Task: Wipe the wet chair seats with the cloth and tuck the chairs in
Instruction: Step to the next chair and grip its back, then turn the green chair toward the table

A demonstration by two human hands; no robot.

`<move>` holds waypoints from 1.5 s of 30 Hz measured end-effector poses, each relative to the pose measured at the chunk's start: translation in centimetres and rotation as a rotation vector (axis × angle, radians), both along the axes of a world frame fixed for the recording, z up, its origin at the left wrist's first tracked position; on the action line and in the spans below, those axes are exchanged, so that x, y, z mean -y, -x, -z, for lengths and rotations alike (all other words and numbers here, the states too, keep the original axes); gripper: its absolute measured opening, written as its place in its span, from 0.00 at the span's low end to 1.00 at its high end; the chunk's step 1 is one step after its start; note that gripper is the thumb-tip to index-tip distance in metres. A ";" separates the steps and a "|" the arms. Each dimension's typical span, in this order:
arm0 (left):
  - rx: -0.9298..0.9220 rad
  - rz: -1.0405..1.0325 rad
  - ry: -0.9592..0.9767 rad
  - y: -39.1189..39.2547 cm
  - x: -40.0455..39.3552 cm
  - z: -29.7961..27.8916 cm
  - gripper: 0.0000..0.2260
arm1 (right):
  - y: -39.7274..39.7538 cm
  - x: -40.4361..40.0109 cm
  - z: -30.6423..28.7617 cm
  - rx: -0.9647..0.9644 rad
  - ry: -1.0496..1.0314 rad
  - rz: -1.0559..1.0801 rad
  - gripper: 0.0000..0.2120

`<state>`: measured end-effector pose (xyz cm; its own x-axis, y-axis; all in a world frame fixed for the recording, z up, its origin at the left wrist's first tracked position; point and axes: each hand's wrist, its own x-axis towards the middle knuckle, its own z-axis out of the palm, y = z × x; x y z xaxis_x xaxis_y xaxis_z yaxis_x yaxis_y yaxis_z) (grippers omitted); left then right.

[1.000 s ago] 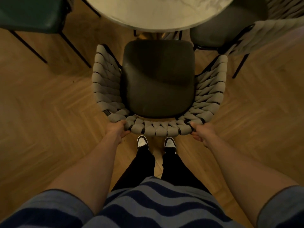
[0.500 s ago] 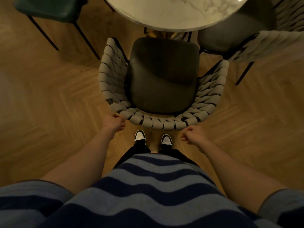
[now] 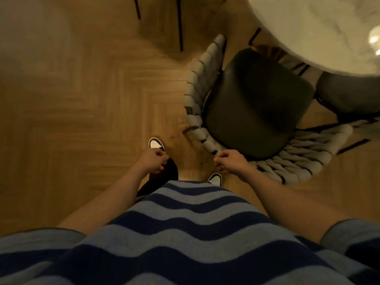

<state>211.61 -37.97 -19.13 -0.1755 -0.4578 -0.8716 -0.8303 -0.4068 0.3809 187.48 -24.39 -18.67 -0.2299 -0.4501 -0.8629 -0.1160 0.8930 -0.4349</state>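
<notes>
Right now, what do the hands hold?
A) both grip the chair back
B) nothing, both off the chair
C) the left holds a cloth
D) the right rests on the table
B: the left hand and right hand are loosely curled and hold nothing, neither gripping the chair.

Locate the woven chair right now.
In the head view the woven chair stands right of centre on the wood floor, its seat front near the marble table, its back beside the right hand.
</notes>
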 end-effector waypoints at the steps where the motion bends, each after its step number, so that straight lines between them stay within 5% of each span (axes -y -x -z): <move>1: 0.002 -0.030 -0.004 -1.4 0.9 0.1 0.06 | -0.7 1.8 0.1 -0.002 -0.001 -0.039 0.03; 16: 0.039 -0.312 -0.048 -19.3 23.6 1.5 0.08 | -13.9 32.5 -0.3 -0.096 0.026 -0.434 0.04; 28: 0.026 -0.426 0.012 -21.7 46.2 1.5 0.08 | -13.3 53.7 1.4 -0.106 -0.036 -0.481 0.04; 45: 0.032 -0.254 0.028 -14.9 85.7 0.5 0.08 | -7.4 89.3 0.8 -0.124 0.030 -0.309 0.08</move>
